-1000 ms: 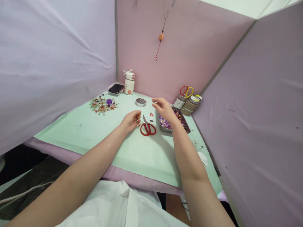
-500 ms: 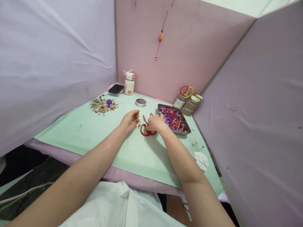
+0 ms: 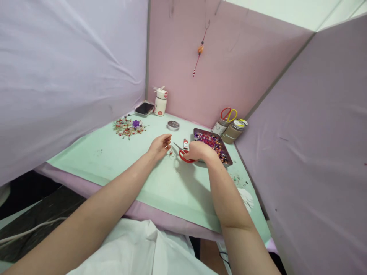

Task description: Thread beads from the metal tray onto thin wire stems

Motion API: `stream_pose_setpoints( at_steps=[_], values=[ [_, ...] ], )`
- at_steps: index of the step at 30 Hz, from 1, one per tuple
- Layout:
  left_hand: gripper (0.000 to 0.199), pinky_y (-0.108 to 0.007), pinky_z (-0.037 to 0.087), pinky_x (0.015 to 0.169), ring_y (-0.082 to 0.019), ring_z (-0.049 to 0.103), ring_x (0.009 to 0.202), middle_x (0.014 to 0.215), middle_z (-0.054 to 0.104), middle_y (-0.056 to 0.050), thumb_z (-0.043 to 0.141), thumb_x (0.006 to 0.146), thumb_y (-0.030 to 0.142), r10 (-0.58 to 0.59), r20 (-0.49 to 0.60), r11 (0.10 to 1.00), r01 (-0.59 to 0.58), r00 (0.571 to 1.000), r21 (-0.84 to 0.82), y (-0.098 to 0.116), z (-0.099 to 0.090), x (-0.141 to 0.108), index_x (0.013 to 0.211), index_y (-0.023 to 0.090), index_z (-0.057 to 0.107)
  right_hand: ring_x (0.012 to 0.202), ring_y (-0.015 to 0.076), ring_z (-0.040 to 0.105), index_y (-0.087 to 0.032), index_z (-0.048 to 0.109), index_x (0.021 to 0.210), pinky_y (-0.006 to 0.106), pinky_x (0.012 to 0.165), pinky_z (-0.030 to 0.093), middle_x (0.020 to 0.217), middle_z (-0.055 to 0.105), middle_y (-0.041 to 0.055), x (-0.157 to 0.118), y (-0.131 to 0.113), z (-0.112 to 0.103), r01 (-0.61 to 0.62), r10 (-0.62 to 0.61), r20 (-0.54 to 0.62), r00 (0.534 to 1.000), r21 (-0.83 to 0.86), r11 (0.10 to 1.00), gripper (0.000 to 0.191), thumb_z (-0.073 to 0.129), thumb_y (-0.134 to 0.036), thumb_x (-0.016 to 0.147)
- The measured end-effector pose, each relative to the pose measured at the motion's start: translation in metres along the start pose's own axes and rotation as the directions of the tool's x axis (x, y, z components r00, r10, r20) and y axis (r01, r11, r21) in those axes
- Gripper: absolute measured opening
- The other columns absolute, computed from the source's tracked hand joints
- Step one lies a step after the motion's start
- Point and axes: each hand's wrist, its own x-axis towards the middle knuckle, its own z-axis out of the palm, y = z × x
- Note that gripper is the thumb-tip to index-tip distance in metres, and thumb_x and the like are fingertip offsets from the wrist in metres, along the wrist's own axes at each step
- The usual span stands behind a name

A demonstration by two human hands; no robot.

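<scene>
My right hand (image 3: 198,151) is closed round the red handles of a pair of scissors (image 3: 186,157). The slim blades point left, their tip just short of my left hand (image 3: 161,147). That hand is closed too, with curled fingers; whatever they pinch is too small or hidden to make out. Just below its fingertips is a small beaded piece (image 3: 171,153) with a red bead and fine strands. Behind the scissors lies a small red-and-white item, like a lighter (image 3: 185,144). A metal tray (image 3: 229,162) of purple, red and orange beads sits right beside my right hand.
Beaded strands (image 3: 129,128) lie at the left, with a phone (image 3: 144,109) and white bottle (image 3: 160,103) behind. A round tin (image 3: 173,125) stands mid-back; a jar (image 3: 233,133) and scissors can (image 3: 220,126) at right. White cloth (image 3: 246,200) lies front right.
My right hand has lifted the scissors off the table and turned them so the blades point left at my left hand. The red-and-white item has come into fuller view.
</scene>
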Motion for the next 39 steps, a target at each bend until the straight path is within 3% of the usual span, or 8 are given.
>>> stream_pose_setpoints(
  at_steps=[4,11,14,17,22,32,36,39],
  values=[
    [0.012,-0.017,0.034,0.047,-0.004,0.046,0.051,0.060,0.054,0.003,0.070,0.060,0.015,0.004,-0.002,1.000,-0.004,1.000,0.017,0.001,0.000,-0.001,0.068,0.014,0.060,0.051,0.0229,0.063,-0.012,0.068,0.063,0.033,0.055,0.048,0.054,0.065,0.0130,-0.002,-0.012,0.008,-0.040,0.013,0.193,0.981,0.138,0.990,0.019,0.062,-0.029,0.068],
    [0.013,-0.017,0.034,0.046,-0.004,0.046,0.051,0.060,0.054,0.003,0.070,0.061,0.016,0.001,0.006,1.000,-0.001,1.000,0.006,0.001,-0.001,0.001,0.069,0.014,0.061,0.047,0.0217,0.061,-0.014,0.066,0.057,0.032,0.053,0.048,0.046,0.061,0.0104,0.007,-0.019,0.021,-0.074,0.025,0.270,0.962,0.170,0.983,0.021,0.069,-0.032,0.066],
    [0.012,-0.017,0.034,0.046,-0.004,0.046,0.051,0.060,0.054,0.002,0.071,0.061,0.015,0.000,0.006,1.000,0.000,1.000,-0.006,0.000,-0.001,0.001,0.069,0.014,0.061,0.060,0.0238,0.064,-0.012,0.069,0.069,0.032,0.059,0.046,0.060,0.067,0.0151,0.014,-0.011,0.016,-0.015,0.011,0.040,0.999,0.092,0.996,0.025,0.065,-0.036,0.075],
    [0.013,-0.017,0.033,0.045,-0.004,0.046,0.051,0.061,0.054,0.002,0.070,0.061,0.015,-0.001,0.004,1.000,0.001,1.000,0.002,-0.001,0.000,0.000,0.070,0.013,0.061,0.085,0.0261,0.064,-0.015,0.069,0.090,0.035,0.072,0.042,0.091,0.070,0.0172,0.026,0.000,0.016,-0.013,0.000,-0.342,0.940,-0.037,0.999,0.015,0.060,-0.023,0.080],
    [0.011,-0.017,0.033,0.045,-0.004,0.045,0.050,0.060,0.053,0.003,0.069,0.062,0.014,-0.002,0.000,1.000,0.002,1.000,0.004,-0.001,0.002,-0.002,0.069,0.013,0.060,0.105,0.0273,0.051,-0.022,0.070,0.086,0.044,0.089,0.029,0.103,0.066,0.0100,0.045,0.008,0.033,0.124,-0.196,-0.337,0.921,-0.224,0.967,0.017,0.054,-0.017,0.082],
    [0.008,-0.017,0.033,0.045,-0.004,0.046,0.050,0.061,0.054,0.003,0.067,0.065,0.013,-0.012,0.001,1.000,0.012,1.000,0.009,-0.002,0.001,-0.002,0.071,0.012,0.061,0.102,0.0284,0.051,-0.014,0.067,0.087,0.043,0.087,0.030,0.101,0.066,0.0147,0.057,0.004,0.052,0.155,-0.221,-0.270,0.937,-0.246,0.957,0.025,0.042,-0.015,0.086],
    [0.004,-0.017,0.034,0.045,-0.004,0.046,0.049,0.060,0.054,0.003,0.065,0.068,0.012,-0.030,0.012,1.000,0.030,0.999,0.001,-0.001,0.002,-0.002,0.071,0.012,0.062,0.091,0.0258,0.058,-0.012,0.063,0.092,0.037,0.079,0.038,0.094,0.067,0.0160,0.057,0.004,0.047,0.146,-0.178,-0.359,0.916,-0.112,0.983,0.023,0.041,-0.014,0.085],
    [0.002,-0.017,0.036,0.045,-0.004,0.048,0.049,0.060,0.054,0.003,0.063,0.071,0.011,-0.073,0.050,0.997,0.075,0.996,-0.026,0.001,0.001,-0.002,0.073,0.012,0.063,0.079,0.0199,0.060,-0.016,0.061,0.095,0.031,0.072,0.041,0.086,0.068,0.0089,0.055,0.004,0.038,0.242,-0.133,-0.524,0.841,0.146,0.959,0.020,0.043,-0.016,0.085]
  ],
)
